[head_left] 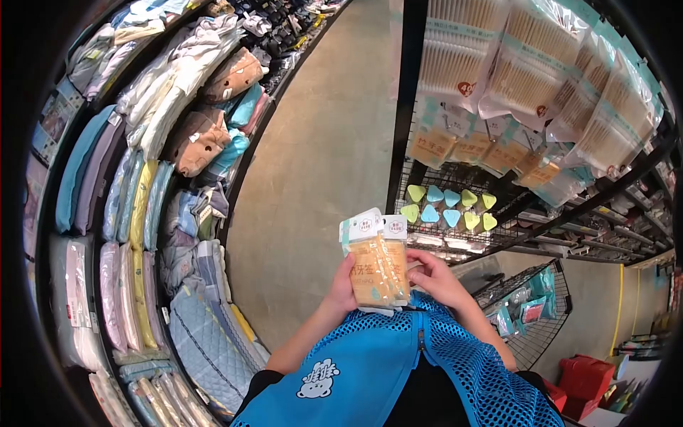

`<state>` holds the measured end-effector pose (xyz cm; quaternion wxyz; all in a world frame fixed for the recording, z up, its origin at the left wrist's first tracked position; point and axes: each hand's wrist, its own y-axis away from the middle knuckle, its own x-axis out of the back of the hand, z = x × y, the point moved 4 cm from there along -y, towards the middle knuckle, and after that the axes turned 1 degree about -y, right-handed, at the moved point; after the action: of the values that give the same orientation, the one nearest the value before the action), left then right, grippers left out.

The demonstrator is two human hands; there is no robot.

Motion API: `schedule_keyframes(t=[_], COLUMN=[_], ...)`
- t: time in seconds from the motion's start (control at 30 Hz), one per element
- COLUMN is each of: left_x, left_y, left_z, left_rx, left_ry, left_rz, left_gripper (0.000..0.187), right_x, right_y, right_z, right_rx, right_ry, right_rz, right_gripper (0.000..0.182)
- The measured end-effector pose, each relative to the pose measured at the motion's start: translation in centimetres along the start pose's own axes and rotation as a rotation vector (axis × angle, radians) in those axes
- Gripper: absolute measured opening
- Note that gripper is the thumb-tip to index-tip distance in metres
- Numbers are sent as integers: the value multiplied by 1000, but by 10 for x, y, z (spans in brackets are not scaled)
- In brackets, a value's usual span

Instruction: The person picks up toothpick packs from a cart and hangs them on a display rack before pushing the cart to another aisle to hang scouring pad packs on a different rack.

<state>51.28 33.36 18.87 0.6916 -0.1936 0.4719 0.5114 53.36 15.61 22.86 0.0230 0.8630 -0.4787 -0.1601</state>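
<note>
Both of my hands hold small flat packs with orange-brown fronts and white header tops, in front of my blue vest. My left hand (pixel 343 286) is closed round the left edge of the front toothpick pack (pixel 368 269). The right edge of the pack behind it (pixel 396 265) is pinched by my right hand (pixel 430 274). The packs overlap, upright and side by side. Similar orange packs (pixel 432 144) hang on the rack ahead, below large bags of cotton swabs (pixel 530 60).
Green and blue triangular items (pixel 449 208) stand on a wire shelf. Shelves of folded, wrapped textiles (pixel 135 206) curve along the left. At lower right are a black wire basket (pixel 530 341) with packaged goods and a red box (pixel 585 384).
</note>
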Motion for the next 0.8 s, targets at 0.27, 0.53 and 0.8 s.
schedule_keyframes(t=[0.27, 0.53, 0.8], left_x=[-2, -1, 3], left_y=[-8, -11, -6], left_z=[-9, -10, -7], left_rx=[76, 85, 40], left_ry=[127, 290, 262], left_rz=[-17, -144, -164], left_gripper=[68, 72, 71], right_x=[1, 36, 47], right_y=[22, 22, -17], right_z=[-11, -82, -130], right_rx=[70, 411, 547], right_ry=[194, 109, 59], right_rz=[179, 521, 438], right_gripper=[34, 23, 24])
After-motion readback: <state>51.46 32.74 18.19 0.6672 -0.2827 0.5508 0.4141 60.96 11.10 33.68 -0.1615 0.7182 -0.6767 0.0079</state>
